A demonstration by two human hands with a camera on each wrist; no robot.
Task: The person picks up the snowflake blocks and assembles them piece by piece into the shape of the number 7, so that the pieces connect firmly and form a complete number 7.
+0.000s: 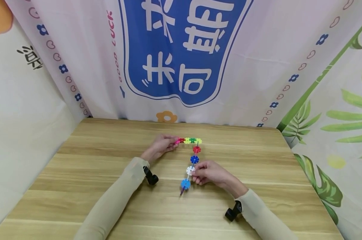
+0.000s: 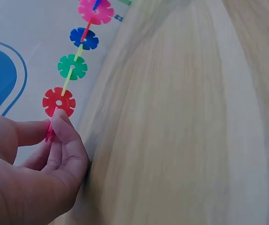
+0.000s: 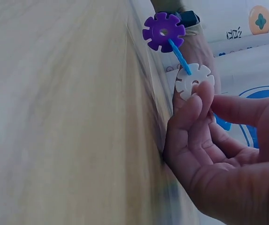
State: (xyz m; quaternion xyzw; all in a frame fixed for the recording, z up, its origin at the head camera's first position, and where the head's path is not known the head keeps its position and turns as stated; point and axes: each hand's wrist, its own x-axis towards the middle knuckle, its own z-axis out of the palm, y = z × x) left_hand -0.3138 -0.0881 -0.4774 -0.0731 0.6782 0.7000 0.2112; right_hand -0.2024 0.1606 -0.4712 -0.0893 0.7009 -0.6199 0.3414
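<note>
A chain of slotted plastic snowflake discs bends in an L, its colours changing from disc to disc. My left hand (image 1: 166,144) pinches the pink disc (image 2: 49,133) at the far-left end between thumb and fingers; a red disc (image 2: 52,97) comes right after it. Yellow and green discs (image 1: 192,140) run to the corner. From there red, dark blue (image 1: 194,159) and white discs come toward me. My right hand (image 1: 209,172) pinches the white disc (image 3: 185,82) at its edge. Beyond it a light blue disc (image 1: 185,184) and a purple disc (image 3: 152,33) finish the near end.
Beneath both hands lies a wood-grain table (image 1: 124,206). A printed cloth (image 1: 252,83) hangs along its back edge, with more patterned cloth at the left and right sides. Each sleeve cuff has a small black camera (image 1: 151,176) strapped by it.
</note>
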